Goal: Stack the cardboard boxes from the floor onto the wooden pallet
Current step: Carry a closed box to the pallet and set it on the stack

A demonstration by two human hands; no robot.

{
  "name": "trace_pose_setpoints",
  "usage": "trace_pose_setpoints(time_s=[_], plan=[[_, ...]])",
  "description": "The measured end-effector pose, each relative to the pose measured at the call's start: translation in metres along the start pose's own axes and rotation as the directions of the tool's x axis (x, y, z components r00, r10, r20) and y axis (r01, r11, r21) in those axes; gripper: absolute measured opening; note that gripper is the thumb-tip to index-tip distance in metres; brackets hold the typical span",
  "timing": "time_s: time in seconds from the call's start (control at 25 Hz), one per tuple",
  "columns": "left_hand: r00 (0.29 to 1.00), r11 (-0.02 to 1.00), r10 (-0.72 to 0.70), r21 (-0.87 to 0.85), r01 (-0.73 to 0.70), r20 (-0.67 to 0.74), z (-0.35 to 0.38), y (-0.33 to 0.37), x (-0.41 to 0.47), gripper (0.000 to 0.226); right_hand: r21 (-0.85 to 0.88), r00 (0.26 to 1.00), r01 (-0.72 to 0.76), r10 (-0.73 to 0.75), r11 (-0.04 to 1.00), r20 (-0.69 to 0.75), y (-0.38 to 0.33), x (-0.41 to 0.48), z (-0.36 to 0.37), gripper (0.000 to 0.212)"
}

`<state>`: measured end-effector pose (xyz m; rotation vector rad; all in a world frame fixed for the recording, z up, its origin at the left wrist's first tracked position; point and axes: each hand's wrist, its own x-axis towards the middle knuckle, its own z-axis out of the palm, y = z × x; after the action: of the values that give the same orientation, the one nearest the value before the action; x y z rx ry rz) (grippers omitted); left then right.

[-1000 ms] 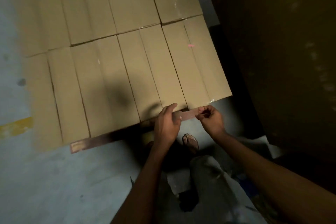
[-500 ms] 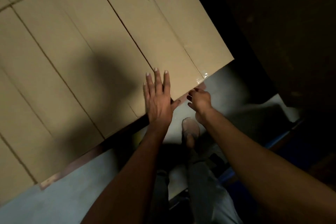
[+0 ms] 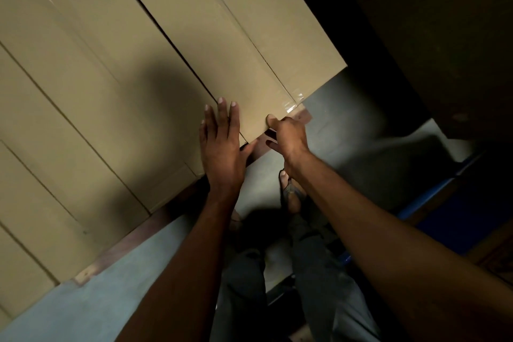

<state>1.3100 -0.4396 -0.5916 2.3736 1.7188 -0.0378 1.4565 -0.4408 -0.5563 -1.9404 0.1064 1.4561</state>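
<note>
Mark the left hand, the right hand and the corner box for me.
left hand [image 3: 222, 147], head view, back of the hand.
right hand [image 3: 290, 134], head view, knuckles.
corner box [image 3: 249, 44], head view, top face.

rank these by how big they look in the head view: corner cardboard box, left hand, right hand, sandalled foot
1. corner cardboard box, by far
2. left hand, laid flat
3. right hand and sandalled foot look about alike; the foot lies farther off, so unranked
</note>
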Motion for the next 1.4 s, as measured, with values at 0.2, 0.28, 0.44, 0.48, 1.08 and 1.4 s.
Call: trace_pose_setpoints(time_s=[0.2, 0.28, 0.44, 0.48, 1.08, 1.4], plan=[[0.997, 0.999, 0.032, -0.021, -0.034, -0.066, 0.006, -0.002, 0.000, 0.088, -0.020, 1.000, 0.031, -0.031, 0.999, 0.000, 0.002, 0.000, 0.003, 0.011], [0.996, 0.999, 0.041, -0.024, -0.043, -0.083, 0.007, -0.004, 0.000, 0.086, -0.019, 0.999, 0.040, -0.040, 0.999, -0.004, 0.002, 0.000, 0.005, 0.010], [0.996, 0.998, 0.033, -0.042, -0.036, -0.080, 0.008, -0.003, -0.001, 0.086, 0.008, 1.000, 0.030, -0.030, 1.000, -0.001, 0.003, -0.003, 0.007, 0.014], [0.997, 0.998, 0.031, -0.051, -0.035, -0.072, 0.007, -0.002, -0.001, 0.085, 0.014, 0.999, 0.032, -0.032, 0.999, -0.002, 0.004, -0.003, 0.007, 0.014], [0.975, 0.799, -0.062, -0.575, 0.177, 0.214, -0.110, -0.019, -0.020, 0.078, -0.171, 0.987, 0.156, -0.160, 0.973, -0.011, 0.002, -0.102, -0.010, 0.028], [0.944, 0.547, -0.331, -0.814, 0.195, 0.004, -0.320, -0.044, -0.146, 0.052, -0.144, 0.889, 0.438, -0.403, 0.887, 0.218, -0.048, -0.324, -0.010, 0.034]])
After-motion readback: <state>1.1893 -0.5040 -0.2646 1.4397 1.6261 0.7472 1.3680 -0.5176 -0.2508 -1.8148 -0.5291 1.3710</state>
